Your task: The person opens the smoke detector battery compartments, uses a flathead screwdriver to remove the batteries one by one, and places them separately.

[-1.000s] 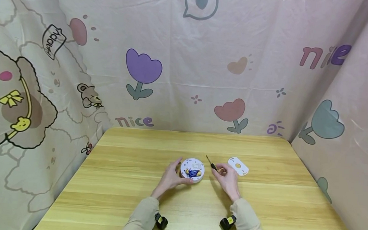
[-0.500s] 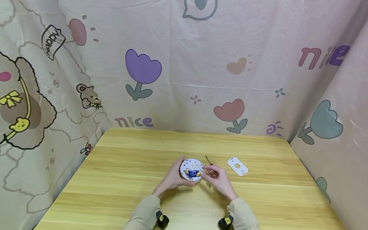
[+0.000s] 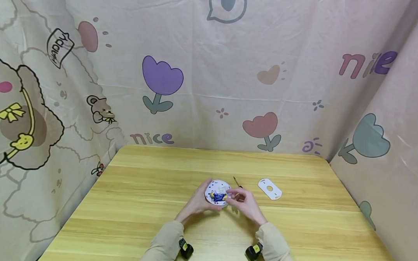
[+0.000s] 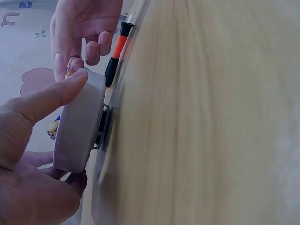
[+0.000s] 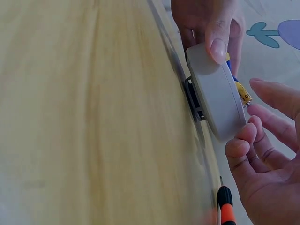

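Observation:
My left hand (image 3: pixel 199 198) grips a round white smoke detector (image 4: pixel 82 122) by its rim, thumb on the near side. Its back faces up in the head view, with a blue-and-yellow battery (image 3: pixel 219 196) in it. In the right wrist view one yellow end of the battery (image 5: pixel 243 94) sticks out past the back. My right hand (image 3: pixel 245 203) is at the detector's right side, its thumb and forefinger spread around the battery's end. In the right wrist view its other fingers (image 5: pixel 238 148) bend in at the detector's edge.
Behind my right hand lies a small screwdriver (image 4: pixel 119 47) with an orange-and-black handle. A white mounting plate (image 3: pixel 270 189) with a round hole in its middle lies further right on the wooden table (image 3: pixel 149 221). Printed cloth (image 3: pixel 211 68) hangs behind the table.
My right hand has let go of the screwdriver, which now lies on the table, and has moved left to the battery's end. My left hand still holds the smoke detector.

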A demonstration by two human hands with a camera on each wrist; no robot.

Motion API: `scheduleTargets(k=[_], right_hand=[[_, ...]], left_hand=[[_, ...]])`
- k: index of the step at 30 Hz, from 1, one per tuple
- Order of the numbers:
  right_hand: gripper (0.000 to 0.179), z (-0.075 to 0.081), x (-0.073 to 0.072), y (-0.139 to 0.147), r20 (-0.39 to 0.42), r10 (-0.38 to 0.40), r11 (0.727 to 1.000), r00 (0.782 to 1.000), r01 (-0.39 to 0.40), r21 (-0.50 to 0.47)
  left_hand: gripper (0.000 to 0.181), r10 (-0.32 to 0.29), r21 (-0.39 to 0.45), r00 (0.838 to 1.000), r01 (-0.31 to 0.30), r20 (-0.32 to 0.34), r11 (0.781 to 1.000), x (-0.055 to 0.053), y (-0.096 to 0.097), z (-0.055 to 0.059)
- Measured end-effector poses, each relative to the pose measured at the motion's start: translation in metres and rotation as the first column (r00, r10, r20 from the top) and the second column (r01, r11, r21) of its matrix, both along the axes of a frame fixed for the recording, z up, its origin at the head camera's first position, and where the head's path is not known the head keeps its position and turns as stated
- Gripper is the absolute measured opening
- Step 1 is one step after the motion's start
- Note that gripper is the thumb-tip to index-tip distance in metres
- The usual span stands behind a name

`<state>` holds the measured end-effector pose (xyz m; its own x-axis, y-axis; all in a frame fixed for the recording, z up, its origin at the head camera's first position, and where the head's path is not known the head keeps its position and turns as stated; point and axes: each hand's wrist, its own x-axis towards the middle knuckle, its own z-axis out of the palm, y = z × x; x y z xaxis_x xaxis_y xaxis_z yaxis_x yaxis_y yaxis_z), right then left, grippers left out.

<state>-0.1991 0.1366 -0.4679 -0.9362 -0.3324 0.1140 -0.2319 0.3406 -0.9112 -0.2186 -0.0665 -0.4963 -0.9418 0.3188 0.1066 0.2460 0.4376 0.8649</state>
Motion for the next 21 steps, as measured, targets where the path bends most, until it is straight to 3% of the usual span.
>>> scheduleTargets(k=[21], right_hand=[[0.031,-0.0060,-0.0047,-0.0049,0.018,-0.047,0.999,0.999,0.047,-0.015]], left_hand=[[0.108,0.028,-0.001,1.000,-0.028,0.011,1.000,-0.0007,0.0013,-0.0012]])
